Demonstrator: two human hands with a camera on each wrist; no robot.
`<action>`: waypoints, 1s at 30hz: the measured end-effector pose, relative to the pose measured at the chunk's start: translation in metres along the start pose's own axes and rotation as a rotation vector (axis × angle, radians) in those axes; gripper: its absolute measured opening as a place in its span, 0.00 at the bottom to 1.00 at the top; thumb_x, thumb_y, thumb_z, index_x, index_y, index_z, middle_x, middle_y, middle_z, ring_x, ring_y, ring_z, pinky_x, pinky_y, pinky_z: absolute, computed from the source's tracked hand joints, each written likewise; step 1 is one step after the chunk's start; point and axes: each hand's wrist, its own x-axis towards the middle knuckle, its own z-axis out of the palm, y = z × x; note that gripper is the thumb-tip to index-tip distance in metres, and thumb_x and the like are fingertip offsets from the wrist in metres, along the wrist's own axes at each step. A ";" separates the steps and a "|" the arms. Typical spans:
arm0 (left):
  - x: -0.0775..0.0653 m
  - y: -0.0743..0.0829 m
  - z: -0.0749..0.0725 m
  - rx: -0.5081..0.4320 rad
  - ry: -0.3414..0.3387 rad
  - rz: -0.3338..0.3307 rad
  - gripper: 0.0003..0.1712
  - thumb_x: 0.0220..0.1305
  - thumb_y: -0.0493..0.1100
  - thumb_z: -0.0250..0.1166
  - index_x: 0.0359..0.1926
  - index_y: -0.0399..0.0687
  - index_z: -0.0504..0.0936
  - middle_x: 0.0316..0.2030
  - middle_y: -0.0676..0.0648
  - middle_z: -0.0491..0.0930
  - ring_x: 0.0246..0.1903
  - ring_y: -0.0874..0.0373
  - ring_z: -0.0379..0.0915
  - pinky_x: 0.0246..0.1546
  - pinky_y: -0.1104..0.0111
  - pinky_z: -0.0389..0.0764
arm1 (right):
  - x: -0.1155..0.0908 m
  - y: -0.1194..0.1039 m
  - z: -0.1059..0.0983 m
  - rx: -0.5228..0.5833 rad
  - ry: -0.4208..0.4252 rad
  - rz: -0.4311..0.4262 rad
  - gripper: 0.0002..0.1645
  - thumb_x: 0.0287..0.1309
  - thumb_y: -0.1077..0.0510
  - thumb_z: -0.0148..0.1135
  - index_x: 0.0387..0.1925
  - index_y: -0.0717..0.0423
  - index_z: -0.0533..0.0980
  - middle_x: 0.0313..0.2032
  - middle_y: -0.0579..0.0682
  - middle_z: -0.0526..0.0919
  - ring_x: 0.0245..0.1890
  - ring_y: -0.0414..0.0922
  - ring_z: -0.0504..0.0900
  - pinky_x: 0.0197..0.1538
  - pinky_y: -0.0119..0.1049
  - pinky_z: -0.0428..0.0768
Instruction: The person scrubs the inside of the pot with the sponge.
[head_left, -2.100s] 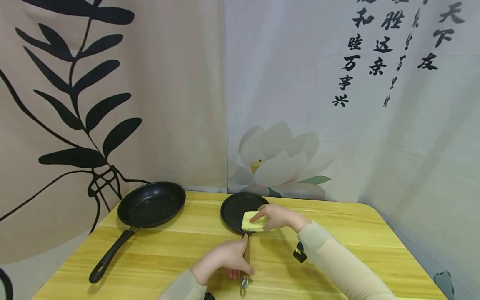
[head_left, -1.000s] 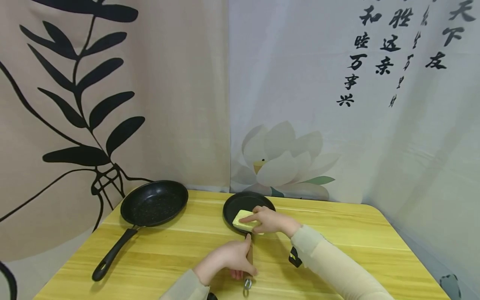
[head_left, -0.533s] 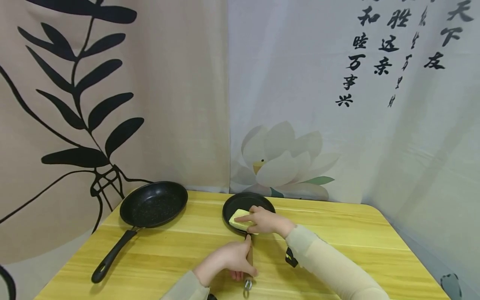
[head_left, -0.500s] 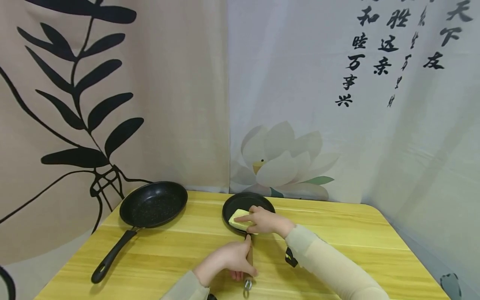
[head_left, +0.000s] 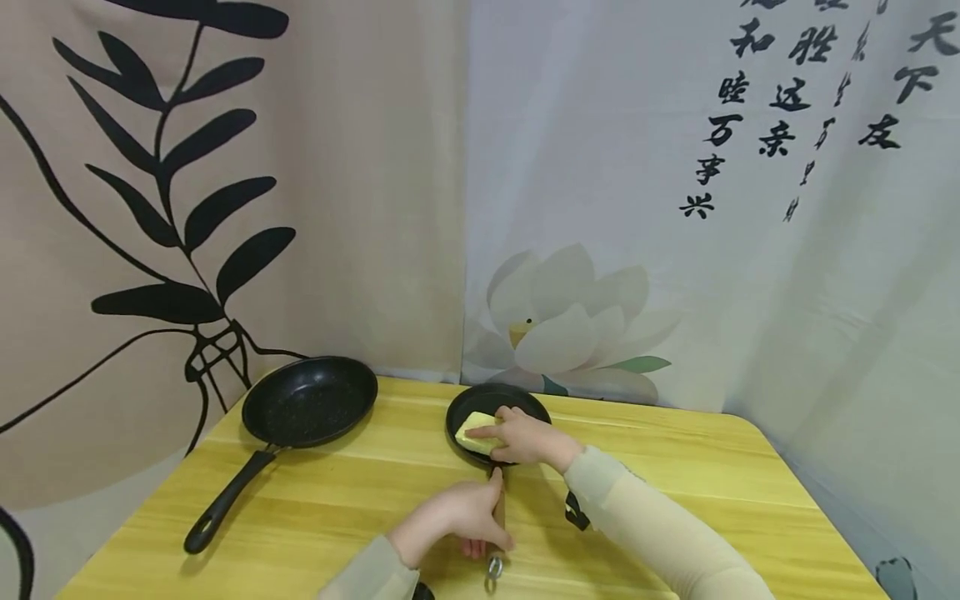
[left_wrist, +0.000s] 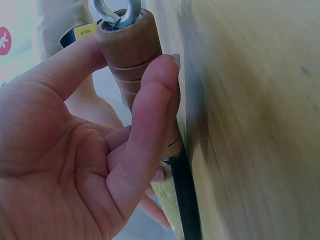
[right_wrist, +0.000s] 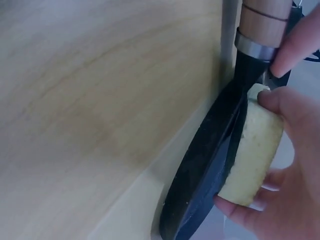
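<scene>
A small black frying pan (head_left: 491, 400) lies at the far middle of the table, its wooden handle (left_wrist: 131, 47) pointing toward me. My left hand (head_left: 468, 512) grips that handle, with fingers and thumb around the wood just short of the metal hanging ring (head_left: 494, 568). In my right hand (head_left: 528, 437) is a yellow sponge (right_wrist: 255, 147), pinched between thumb and fingers and held against the pan's inner surface. In the head view the sponge sits at the left front part of the pan, partly hidden by my fingers.
A larger black frying pan (head_left: 311, 404) stands at the table's back left, its black handle (head_left: 228, 504) pointing to the front left. The wooden table (head_left: 675, 467) backs onto a printed curtain (head_left: 360, 183). Black straps (head_left: 576, 511) are on my wrists.
My right hand has slid the sponge leftward across the small pan, from its right front part to its left front part. The left hand keeps its grip on the handle.
</scene>
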 end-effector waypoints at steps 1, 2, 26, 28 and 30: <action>0.000 0.000 0.000 0.005 -0.001 -0.001 0.59 0.55 0.47 0.73 0.72 0.24 0.45 0.14 0.46 0.80 0.10 0.55 0.75 0.16 0.61 0.81 | 0.000 0.000 0.000 -0.002 0.007 -0.005 0.30 0.67 0.50 0.59 0.69 0.34 0.66 0.47 0.53 0.71 0.38 0.45 0.67 0.42 0.38 0.74; 0.001 0.000 -0.001 0.009 -0.001 -0.001 0.59 0.56 0.47 0.73 0.72 0.24 0.45 0.14 0.46 0.80 0.10 0.55 0.75 0.16 0.61 0.81 | 0.001 0.001 0.000 -0.004 0.010 -0.009 0.30 0.67 0.51 0.59 0.69 0.34 0.66 0.48 0.54 0.71 0.39 0.46 0.67 0.42 0.39 0.75; -0.001 0.001 0.006 0.006 0.045 -0.003 0.60 0.53 0.45 0.74 0.71 0.22 0.45 0.12 0.47 0.78 0.08 0.56 0.74 0.13 0.63 0.80 | 0.017 0.007 0.013 -0.021 0.059 0.023 0.30 0.69 0.51 0.58 0.69 0.30 0.65 0.54 0.55 0.70 0.45 0.48 0.70 0.49 0.42 0.76; -0.001 0.002 0.005 0.011 0.043 -0.005 0.60 0.53 0.46 0.74 0.71 0.22 0.45 0.12 0.46 0.79 0.09 0.56 0.74 0.14 0.63 0.80 | 0.019 0.009 0.012 -0.006 0.060 0.025 0.30 0.68 0.52 0.58 0.69 0.30 0.65 0.56 0.56 0.70 0.47 0.49 0.70 0.50 0.44 0.77; 0.000 0.003 0.004 0.013 0.040 -0.005 0.59 0.53 0.46 0.74 0.71 0.23 0.45 0.13 0.46 0.79 0.09 0.56 0.74 0.14 0.63 0.80 | 0.020 0.010 0.011 -0.003 0.059 0.029 0.30 0.69 0.52 0.57 0.70 0.30 0.65 0.59 0.57 0.69 0.51 0.52 0.71 0.52 0.46 0.77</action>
